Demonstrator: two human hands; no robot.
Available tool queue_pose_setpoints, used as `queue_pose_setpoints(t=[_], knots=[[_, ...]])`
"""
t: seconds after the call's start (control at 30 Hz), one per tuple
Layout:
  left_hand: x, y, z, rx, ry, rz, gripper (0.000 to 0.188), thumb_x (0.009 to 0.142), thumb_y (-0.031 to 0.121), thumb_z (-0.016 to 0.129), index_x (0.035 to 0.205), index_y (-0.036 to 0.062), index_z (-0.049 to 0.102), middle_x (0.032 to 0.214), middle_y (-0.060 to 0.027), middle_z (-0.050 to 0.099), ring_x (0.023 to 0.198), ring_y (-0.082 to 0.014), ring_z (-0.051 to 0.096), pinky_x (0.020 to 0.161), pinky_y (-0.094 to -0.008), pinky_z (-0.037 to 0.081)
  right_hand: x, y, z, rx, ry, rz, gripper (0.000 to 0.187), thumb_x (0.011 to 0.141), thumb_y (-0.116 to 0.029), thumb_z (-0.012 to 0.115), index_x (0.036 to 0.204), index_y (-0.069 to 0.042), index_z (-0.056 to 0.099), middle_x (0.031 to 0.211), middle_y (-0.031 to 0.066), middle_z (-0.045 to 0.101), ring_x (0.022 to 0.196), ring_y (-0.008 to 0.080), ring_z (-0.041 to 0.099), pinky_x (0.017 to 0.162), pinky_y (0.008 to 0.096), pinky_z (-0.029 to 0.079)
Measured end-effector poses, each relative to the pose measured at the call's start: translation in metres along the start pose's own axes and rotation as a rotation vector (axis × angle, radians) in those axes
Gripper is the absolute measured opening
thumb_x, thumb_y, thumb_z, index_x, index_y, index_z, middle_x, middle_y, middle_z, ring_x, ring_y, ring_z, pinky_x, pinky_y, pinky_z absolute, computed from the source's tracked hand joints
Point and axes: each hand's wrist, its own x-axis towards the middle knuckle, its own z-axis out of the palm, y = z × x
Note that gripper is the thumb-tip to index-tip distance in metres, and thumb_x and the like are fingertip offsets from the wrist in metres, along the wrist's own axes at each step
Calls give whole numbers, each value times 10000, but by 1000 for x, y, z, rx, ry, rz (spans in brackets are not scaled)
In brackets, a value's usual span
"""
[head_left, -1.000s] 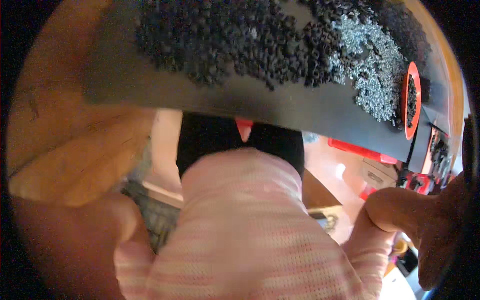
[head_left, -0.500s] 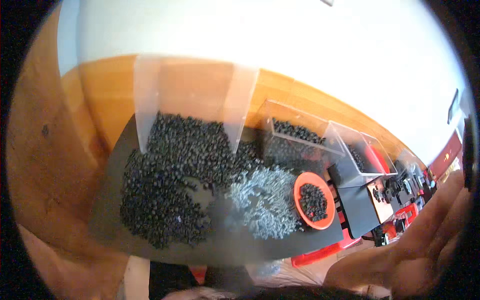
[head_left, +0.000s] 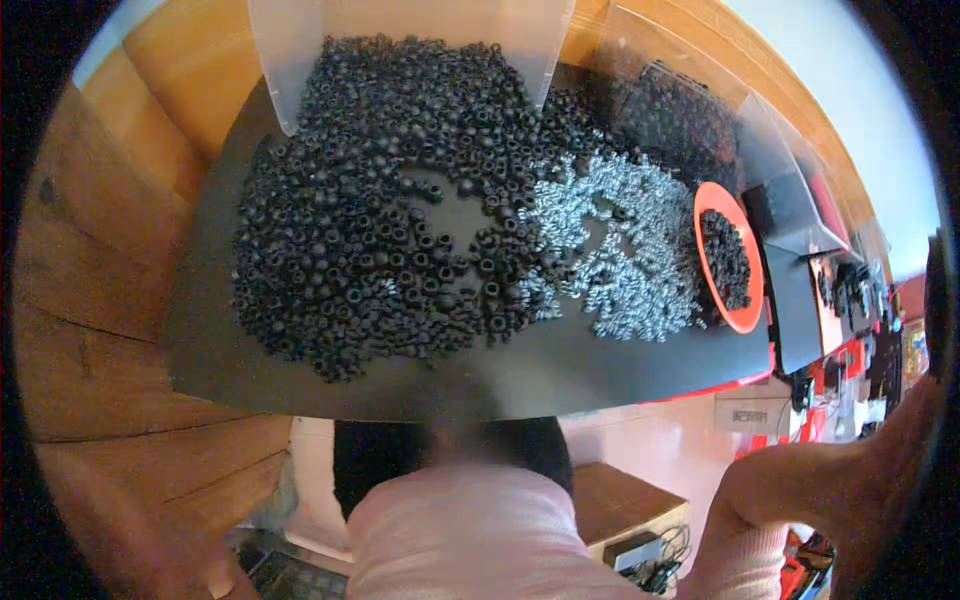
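Observation:
My right hand [head_left: 885, 470] is raised at the right rim, its wrist coming out of a pink sleeve [head_left: 745, 565]. Its fingers run out of the picture, so what they touch is hidden. At the lower left rim is my left hand or forearm [head_left: 140, 520], dark and smeared, with no fingers to make out. Both are away from the table. On the dark tabletop [head_left: 480, 390] lies a wide heap of small black ring-like parts [head_left: 350, 220]. Beside it, to the right, is a pile of small silvery springs [head_left: 640, 250]. An orange-red bowl [head_left: 703, 250] holds more black parts.
An upended clear bin [head_left: 285, 70] stands behind the black heap. More clear bins [head_left: 790, 190] line the wall to the right. A wooden panel [head_left: 100, 360] closes off the left side. Beneath the table are a wooden box [head_left: 620, 500] and cables [head_left: 665, 560].
The view has tilted down, so the table sits higher and my pink-clothed torso shows. Both hands stay near the rims. The heaps and bowl look unchanged.

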Motion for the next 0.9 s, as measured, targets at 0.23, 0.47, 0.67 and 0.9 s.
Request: queue_pose_setpoints(t=[0.23,0.47,0.67,0.9], knots=[[-14,24,-34,29,-7,-161,122,793,183,600,817,69,638,736,-50,620,666,-194,584,595,-310,456,124,52,325,57,-46,37,346,750,-113,599,1018,92,525,801,125,532,579,165,469,530,255,385],[23,40,-5,47,-163,191,255,668,100,701,916,58,653,748,-102,650,588,-246,606,495,-342,460,83,177,449,-345,-665,313,203,841,-81,581,1031,-12,596,861,165,553,812,361,594,693,431,492],[-15,2,85,-378,-428,7,140,810,22,622,950,18,631,696,-113,607,604,-254,611,546,-342,478,82,213,497,-612,-855,305,139,824,-133,597,864,0,586,861,166,571,754,363,626,651,454,525],[-25,-11,105,-407,-431,-82,115,854,42,582,952,-7,619,746,-143,611,598,-246,605,557,-323,481,68,212,496,-609,-904,303,180,828,-162,618,820,1,541,812,162,548,724,365,599,611,456,495]])
